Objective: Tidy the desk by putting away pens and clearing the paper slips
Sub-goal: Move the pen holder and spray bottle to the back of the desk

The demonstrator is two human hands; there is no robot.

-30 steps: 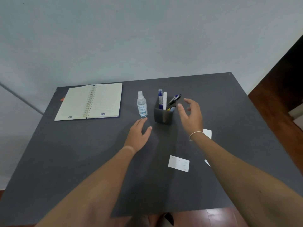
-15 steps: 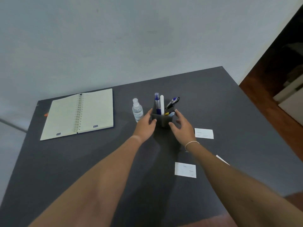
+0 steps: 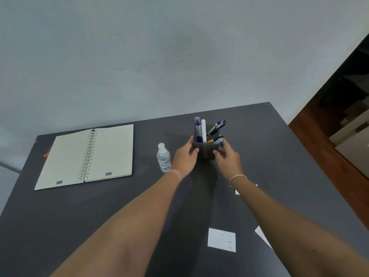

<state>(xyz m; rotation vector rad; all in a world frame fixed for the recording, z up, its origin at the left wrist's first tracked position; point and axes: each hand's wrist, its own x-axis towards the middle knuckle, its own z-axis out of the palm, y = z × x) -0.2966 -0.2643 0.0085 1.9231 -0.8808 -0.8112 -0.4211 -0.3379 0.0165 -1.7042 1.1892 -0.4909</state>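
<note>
while both hands grip pen holder (image 3: 205, 150) | pens (image 3: 203, 130) upright inside

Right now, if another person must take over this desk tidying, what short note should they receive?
Left hand and right hand: both grip the sides of the dark pen holder, which stands on the desk beside the sanitizer bottle.
Pens: all those visible stand in the holder; none lie loose in view.
Done: pens appear put away.
Left: paper slips. One lies near the front, one and another are partly hidden by the right forearm.
The open notebook is untouched.
</note>
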